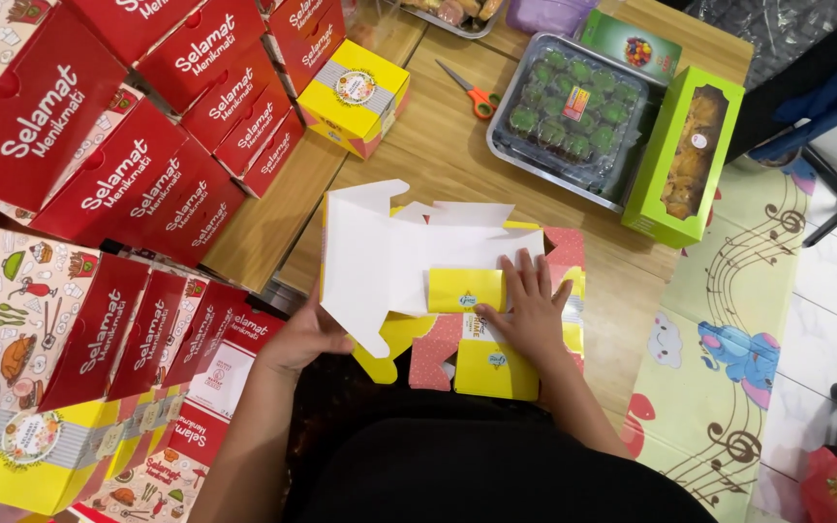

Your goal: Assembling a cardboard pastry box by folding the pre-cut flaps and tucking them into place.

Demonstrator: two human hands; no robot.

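red boxes, scissors, green cake tray, green box.

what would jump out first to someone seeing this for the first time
The stacks of red boxes filling the left side catch the eye first. Next comes the unfolded white and yellow carton lying flat at the middle of the wooden table, with the right hand pressing on it and the left hand at its left edge. At upper right sit a tray of green cakes and a lime green window box.
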